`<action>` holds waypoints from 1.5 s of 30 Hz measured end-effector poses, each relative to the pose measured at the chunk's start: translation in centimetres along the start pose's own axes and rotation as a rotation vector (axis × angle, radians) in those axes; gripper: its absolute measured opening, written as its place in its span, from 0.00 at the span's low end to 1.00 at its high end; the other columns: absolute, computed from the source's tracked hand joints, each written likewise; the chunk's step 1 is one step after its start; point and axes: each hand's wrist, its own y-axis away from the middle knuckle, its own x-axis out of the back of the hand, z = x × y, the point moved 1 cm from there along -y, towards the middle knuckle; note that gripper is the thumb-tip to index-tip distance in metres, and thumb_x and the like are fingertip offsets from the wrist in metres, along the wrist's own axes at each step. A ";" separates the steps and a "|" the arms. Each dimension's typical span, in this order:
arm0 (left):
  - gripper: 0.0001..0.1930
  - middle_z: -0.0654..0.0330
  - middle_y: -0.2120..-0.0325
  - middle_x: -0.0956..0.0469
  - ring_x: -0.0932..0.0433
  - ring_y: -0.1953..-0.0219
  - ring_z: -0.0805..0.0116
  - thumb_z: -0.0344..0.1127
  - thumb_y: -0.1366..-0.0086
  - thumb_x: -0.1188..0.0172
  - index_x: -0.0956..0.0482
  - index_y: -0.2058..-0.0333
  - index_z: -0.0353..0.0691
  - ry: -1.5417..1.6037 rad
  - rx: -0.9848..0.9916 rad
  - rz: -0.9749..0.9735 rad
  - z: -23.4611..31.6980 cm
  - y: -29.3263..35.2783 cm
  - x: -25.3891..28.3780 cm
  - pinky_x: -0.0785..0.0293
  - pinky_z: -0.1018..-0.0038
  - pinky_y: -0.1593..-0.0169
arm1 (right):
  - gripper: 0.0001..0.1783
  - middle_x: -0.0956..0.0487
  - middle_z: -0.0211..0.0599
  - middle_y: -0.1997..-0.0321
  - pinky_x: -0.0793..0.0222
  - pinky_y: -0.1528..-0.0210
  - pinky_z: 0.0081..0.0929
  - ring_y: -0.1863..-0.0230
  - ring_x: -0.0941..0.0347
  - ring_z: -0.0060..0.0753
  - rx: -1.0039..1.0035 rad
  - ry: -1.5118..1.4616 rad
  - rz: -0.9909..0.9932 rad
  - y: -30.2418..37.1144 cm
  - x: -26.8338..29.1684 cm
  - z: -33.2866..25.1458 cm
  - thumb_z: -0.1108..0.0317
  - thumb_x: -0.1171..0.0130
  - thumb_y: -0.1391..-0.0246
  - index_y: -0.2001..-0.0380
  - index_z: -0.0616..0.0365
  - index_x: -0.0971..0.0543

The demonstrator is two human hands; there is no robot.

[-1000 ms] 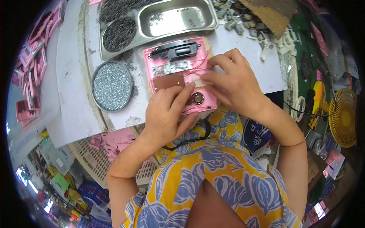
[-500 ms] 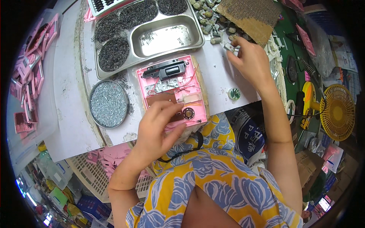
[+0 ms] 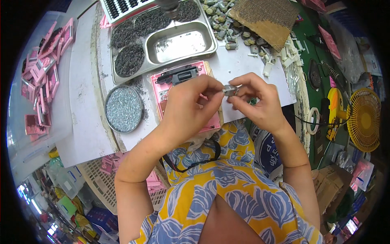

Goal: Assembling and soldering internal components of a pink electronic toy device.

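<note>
Above the right side of an open pink plastic case [image 3: 211, 124], my two hands meet at a small grey metal motor [image 3: 230, 90]. My left hand [image 3: 187, 106] pinches its left end between thumb and fingertips. On the other side, my right hand [image 3: 260, 101] grips it with thumb and fingers. The case lies on the table in front of me, and my left hand and forearm hide much of its inside. A black plastic part [image 3: 185, 75] shows at its far end. Partly behind my right hand is a small green round thing [image 3: 253, 101].
A steel compartment tray [image 3: 214, 48] holds small black pieces; a dark tool [image 3: 169, 8] hangs over it. Left stands a round dish of silver screws [image 3: 123, 109]. Similar motors [image 3: 231, 42] and cardboard [image 3: 266, 20] lie back right. A yellow fan [image 3: 364, 120] stands far right.
My right hand has come from the motor pile toward me with the motor. My left hand has moved up and right from the case to meet it. The dark tool now shows above the tray.
</note>
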 end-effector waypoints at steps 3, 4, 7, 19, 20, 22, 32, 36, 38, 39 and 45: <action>0.11 0.54 0.71 0.20 0.19 0.73 0.62 0.22 0.43 0.33 0.21 0.61 0.37 -0.315 -0.411 -0.001 0.1 -0.6 0.0 0.23 0.71 0.71 | 0.20 0.16 0.35 0.69 0.23 0.68 0.20 0.71 0.18 0.24 -0.369 -0.553 -0.116 -0.1 1.3 0.6 0.69 0.34 0.42 0.48 0.60 0.25; 0.12 0.55 0.70 0.20 0.19 0.72 0.60 0.23 0.45 0.33 0.21 0.62 0.38 -0.419 -0.540 0.041 0.1 -1.0 -0.5 0.23 0.69 0.71 | 0.21 0.16 0.35 0.68 0.23 0.67 0.20 0.70 0.18 0.24 -0.491 -0.722 -0.158 -0.2 1.9 0.8 0.69 0.34 0.41 0.47 0.60 0.26; 0.13 0.53 0.66 0.20 0.19 0.70 0.58 0.24 0.47 0.32 0.21 0.61 0.38 -0.498 -0.661 -0.137 1.0 -2.6 -0.9 0.23 0.67 0.70 | 0.22 0.18 0.36 0.69 0.22 0.68 0.20 0.72 0.18 0.25 -0.542 -0.813 -0.130 0.3 3.0 2.0 0.68 0.35 0.40 0.45 0.61 0.26; 0.07 0.59 0.63 0.21 0.21 0.62 0.58 0.34 0.42 0.32 0.16 0.64 0.44 -0.550 -0.701 0.038 -3.3 -22.2 -2.8 0.25 0.65 0.59 | 0.26 0.22 0.31 0.63 0.28 0.61 0.16 0.65 0.26 0.19 -0.334 -0.814 0.185 2.7 8.2 3.3 0.76 0.39 0.41 0.39 0.66 0.30; 0.07 0.59 0.61 0.22 0.21 0.57 0.55 0.35 0.44 0.32 0.15 0.65 0.47 -0.543 -0.680 -0.003 -3.2 -23.0 -2.9 0.24 0.62 0.54 | 0.27 0.22 0.31 0.63 0.28 0.61 0.16 0.65 0.26 0.19 -0.337 -0.805 0.185 2.9 8.3 3.3 0.76 0.39 0.41 0.39 0.66 0.31; 0.07 0.63 0.59 0.22 0.21 0.55 0.57 0.36 0.45 0.31 0.14 0.65 0.50 -0.645 -0.739 -0.058 -3.7 -24.0 -3.3 0.24 0.62 0.54 | 0.27 0.22 0.31 0.63 0.28 0.61 0.16 0.65 0.26 0.19 -0.348 -0.797 0.199 3.4 8.7 3.3 0.75 0.38 0.41 0.39 0.65 0.31; 0.09 0.46 0.63 0.23 0.23 0.60 0.44 0.32 0.37 0.37 0.22 0.62 0.33 -0.570 -0.694 -0.219 -3.2 -25.9 -4.2 0.27 0.57 0.54 | 0.26 0.23 0.28 0.67 0.30 0.63 0.15 0.68 0.27 0.18 -0.334 -0.688 0.233 5.0 8.9 3.4 0.76 0.38 0.42 0.40 0.65 0.29; 0.11 0.47 0.73 0.22 0.22 0.69 0.46 0.32 0.37 0.37 0.26 0.61 0.33 -0.438 -0.620 0.100 0.2 -22.5 -4.3 0.26 0.59 0.63 | 0.22 0.26 0.22 0.70 0.36 0.67 0.12 0.72 0.33 0.12 -0.348 -0.245 0.159 5.7 7.6 3.9 0.75 0.37 0.43 0.44 0.61 0.23; 0.11 0.47 0.74 0.21 0.22 0.73 0.46 0.32 0.37 0.37 0.27 0.62 0.31 -0.334 -0.468 0.010 3.9 -17.6 -3.1 0.26 0.61 0.67 | 0.20 0.27 0.22 0.74 0.36 0.70 0.14 0.74 0.35 0.12 -0.314 -0.043 0.126 5.9 6.7 3.8 0.76 0.37 0.45 0.47 0.61 0.21; 0.09 0.55 0.71 0.21 0.24 0.74 0.62 0.31 0.36 0.36 0.23 0.61 0.32 -0.199 -0.436 -0.010 3.5 -15.0 -2.5 0.28 0.70 0.69 | 0.20 0.27 0.23 0.75 0.36 0.70 0.15 0.75 0.35 0.12 -0.297 0.049 0.091 5.8 6.5 3.6 0.76 0.37 0.45 0.48 0.61 0.21; 0.07 0.64 0.69 0.20 0.25 0.72 0.83 0.25 0.34 0.37 0.19 0.58 0.31 0.314 0.204 -0.067 1.8 -1.9 1.6 0.30 0.85 0.69 | 0.20 0.21 0.40 0.72 0.27 0.66 0.33 0.72 0.24 0.39 -0.173 0.556 -0.059 4.2 5.0 2.6 0.75 0.39 0.51 0.52 0.61 0.21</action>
